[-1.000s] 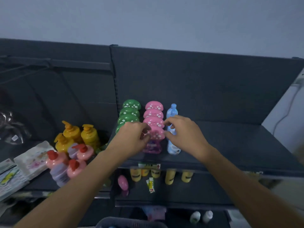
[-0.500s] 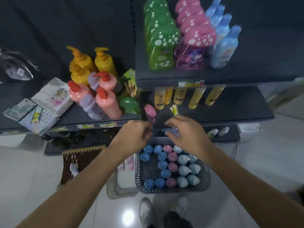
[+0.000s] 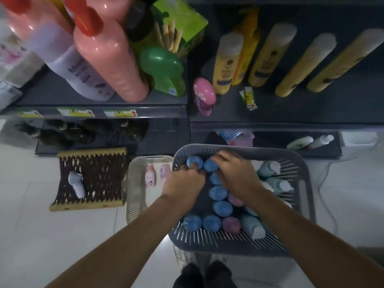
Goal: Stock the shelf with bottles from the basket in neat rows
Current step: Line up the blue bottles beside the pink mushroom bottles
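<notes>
A grey slatted basket (image 3: 239, 244) stands on the floor below the dark shelf (image 3: 291, 113). It holds several upright bottles with blue caps (image 3: 218, 192), a few with pink caps (image 3: 231, 225), and pale teal bottles (image 3: 252, 226) leaning on the right. Both my hands are inside it at the far end. My left hand (image 3: 182, 183) curls its fingers onto one blue cap (image 3: 195, 161). My right hand (image 3: 234, 173) closes over the neighbouring blue cap (image 3: 209, 165). The bottle bodies are hidden.
Yellow bottles (image 3: 226, 65) and a pink mushroom-cap bottle (image 3: 204, 93) stand on the shelf above the basket. Pink pump bottles (image 3: 108, 59) and a green mushroom-cap bottle (image 3: 162, 67) fill the left shelf. A white basket (image 3: 135, 183) and a woven tray (image 3: 91, 177) lie left on the floor.
My view dropped from the top shelf's mushroom-cap rows to the floor. Both hands came down from that shelf into the grey basket and closed on blue caps.
</notes>
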The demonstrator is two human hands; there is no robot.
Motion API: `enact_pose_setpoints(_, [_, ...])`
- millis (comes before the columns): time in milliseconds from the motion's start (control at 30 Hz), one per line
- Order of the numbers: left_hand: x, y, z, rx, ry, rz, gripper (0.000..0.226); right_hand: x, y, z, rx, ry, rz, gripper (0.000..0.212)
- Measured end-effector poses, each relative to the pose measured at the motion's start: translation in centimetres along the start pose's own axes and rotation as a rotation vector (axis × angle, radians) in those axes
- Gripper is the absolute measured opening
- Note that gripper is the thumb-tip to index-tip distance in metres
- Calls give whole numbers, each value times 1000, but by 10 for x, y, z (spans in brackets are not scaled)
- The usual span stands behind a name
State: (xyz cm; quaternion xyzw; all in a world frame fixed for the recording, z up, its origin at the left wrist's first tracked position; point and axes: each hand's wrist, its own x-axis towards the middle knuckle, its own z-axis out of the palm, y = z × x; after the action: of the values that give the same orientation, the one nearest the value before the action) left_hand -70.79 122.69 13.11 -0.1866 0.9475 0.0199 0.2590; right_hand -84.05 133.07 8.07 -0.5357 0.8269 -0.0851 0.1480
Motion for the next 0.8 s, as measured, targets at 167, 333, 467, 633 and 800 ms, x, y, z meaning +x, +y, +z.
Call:
enact_pose_setpoints(167, [25,6,25,58,-42,-29,35,13,21,41,-112,-45,-105,27])
enact_pose_setpoints(333, [36,8,35,62,-72,-46,33,21,26,51,-177,12,-189,24])
enact_pose_setpoints(467, [40,9,32,53,-82,-42,32,23,29,55,-169,27,-218,26])
enact_pose_setpoints(633, [33,6,15,41,-54,-66,23,15,26,34,-155,104,-225,25])
enact_pose_setpoints(800, [6,3,-31,28,41,-39,35,-4,7,-31,-152,134,-216,38])
